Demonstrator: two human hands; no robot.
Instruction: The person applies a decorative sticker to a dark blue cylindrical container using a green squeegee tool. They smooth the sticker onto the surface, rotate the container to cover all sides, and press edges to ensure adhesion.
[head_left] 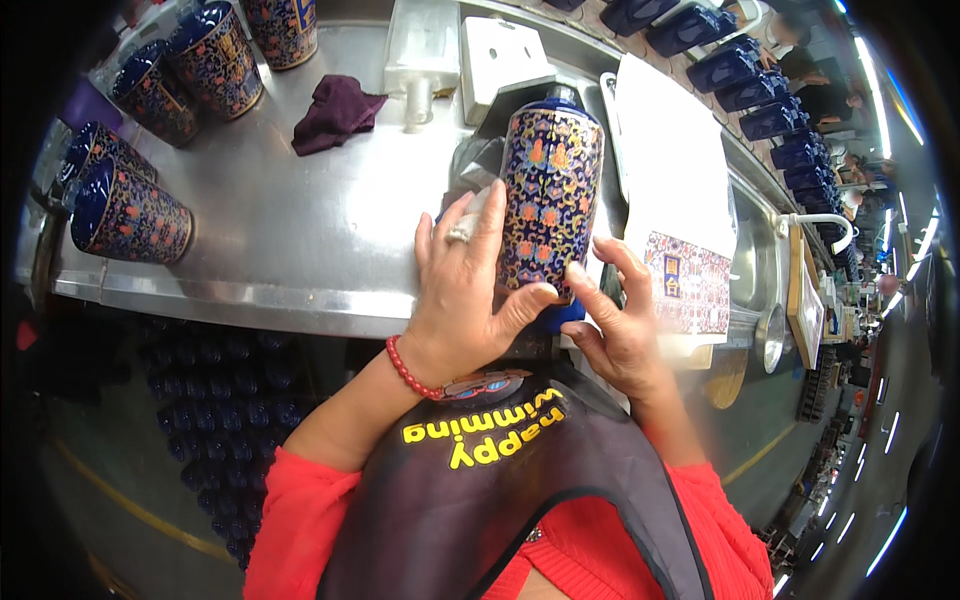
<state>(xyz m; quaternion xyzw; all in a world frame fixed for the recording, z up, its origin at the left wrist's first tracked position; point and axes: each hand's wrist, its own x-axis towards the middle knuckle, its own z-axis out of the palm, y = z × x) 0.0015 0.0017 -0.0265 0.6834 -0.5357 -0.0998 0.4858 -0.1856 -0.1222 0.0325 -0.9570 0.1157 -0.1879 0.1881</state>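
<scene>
A dark blue bottle (552,185), covered in a multicoloured floral pattern, lies tilted in front of me with its neck pointing away. My left hand (455,290) rests against its left side, fingers stretched along it and thumb across its lower end. A small whitish wad (462,228) is tucked between those fingers. At the bottle's lower right is my right hand (625,325), its fingers bent and apart, the index fingertip touching the patterned surface. Just right of it lies a sheet of patterned decals (690,283), partly under white paper (672,150). The bottle's underside is hidden.
Several patterned bottles (130,212) stand left on the metal worktop (350,220). A purple cloth (337,113), a clear plastic container (422,50) and a white block (503,60) lie farther back. Right are a tap (820,225) and sink; blue bottles (725,62) line the far side.
</scene>
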